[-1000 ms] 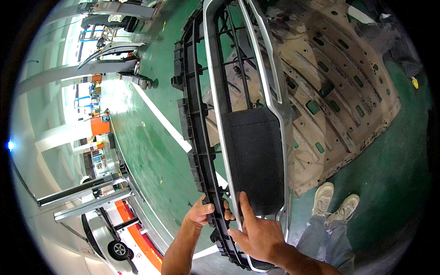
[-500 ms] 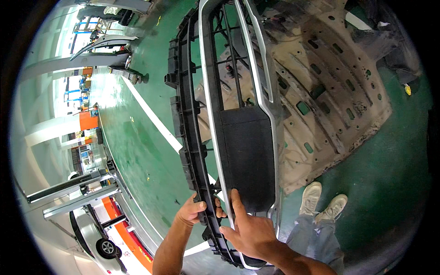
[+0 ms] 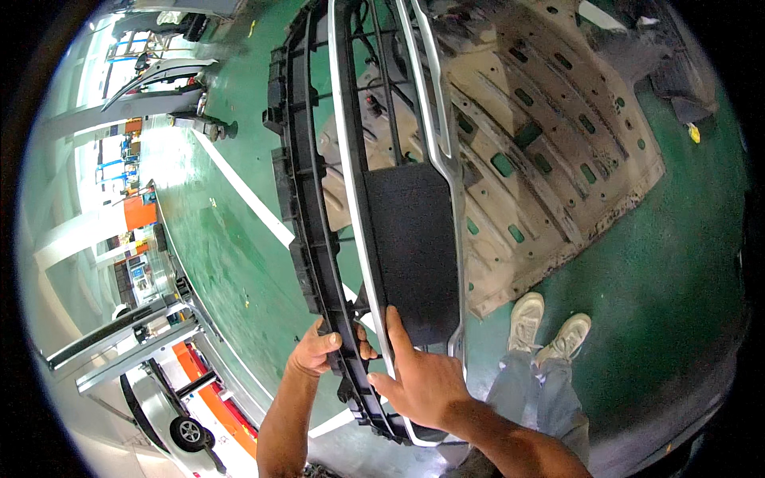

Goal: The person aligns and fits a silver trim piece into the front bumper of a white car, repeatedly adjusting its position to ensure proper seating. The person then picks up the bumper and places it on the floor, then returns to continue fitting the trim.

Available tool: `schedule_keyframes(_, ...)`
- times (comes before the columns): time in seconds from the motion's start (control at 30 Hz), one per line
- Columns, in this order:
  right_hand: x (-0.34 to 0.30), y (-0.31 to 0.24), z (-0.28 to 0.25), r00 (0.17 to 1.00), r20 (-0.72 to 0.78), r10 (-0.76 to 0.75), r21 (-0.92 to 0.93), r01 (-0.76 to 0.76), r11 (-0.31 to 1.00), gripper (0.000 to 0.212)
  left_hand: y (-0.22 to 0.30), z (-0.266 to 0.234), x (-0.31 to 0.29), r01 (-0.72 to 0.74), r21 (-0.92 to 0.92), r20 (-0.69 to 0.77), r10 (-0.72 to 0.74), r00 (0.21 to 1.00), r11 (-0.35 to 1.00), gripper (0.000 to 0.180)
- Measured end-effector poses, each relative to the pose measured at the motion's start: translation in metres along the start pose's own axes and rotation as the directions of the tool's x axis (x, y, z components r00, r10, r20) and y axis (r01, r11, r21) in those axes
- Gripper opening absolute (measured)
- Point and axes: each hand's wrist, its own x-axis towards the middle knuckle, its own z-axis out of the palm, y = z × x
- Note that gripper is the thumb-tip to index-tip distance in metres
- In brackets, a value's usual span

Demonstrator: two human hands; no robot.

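Between both hands (image 3: 418, 382), car grille (image 3: 398, 231)

No packages, labels or screens are showing clearly. Small blue and orange panels (image 3: 131, 147), possibly signs, are standing far off at the left edge. They are appearing too small to resolve.

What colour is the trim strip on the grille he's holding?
Silver-grey, against the black grille frame; the trim strip shows best in the head view.
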Motion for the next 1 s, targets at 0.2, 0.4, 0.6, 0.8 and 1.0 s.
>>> schedule_keyframes(0.2,-0.017,0.043,-0.001,0.99,-0.091,-0.106,0.474,0.137,0.87,0.087,0.002,0.005,0.004,-0.026,0.067,0.036,0.023,0.999,0.997,0.055)
schedule_keyframes(0.4,-0.068,0.16,-0.007,0.826,-0.515,0.228,0.681,0.233,0.694,0.051,0.007,0.008,0.002,-0.025,0.075,0.029,0.023,0.999,0.997,0.057)
schedule_keyframes(0.6,-0.103,0.234,-0.001,0.76,-0.513,0.399,0.728,0.139,0.672,0.042,0.007,0.01,0.001,-0.03,0.079,0.04,0.027,0.999,0.996,0.056)
schedule_keyframes(0.8,-0.095,0.232,0.017,0.805,-0.494,0.328,0.698,0.142,0.702,0.038,0.002,0.003,0.004,-0.029,0.07,0.064,0.024,0.998,0.997,0.057)
schedule_keyframes(1.0,-0.077,0.165,0.023,0.878,-0.459,0.132,0.631,0.218,0.744,0.033,-0.003,-0.003,0.002,-0.034,0.075,0.049,0.031,0.998,0.997,0.058)
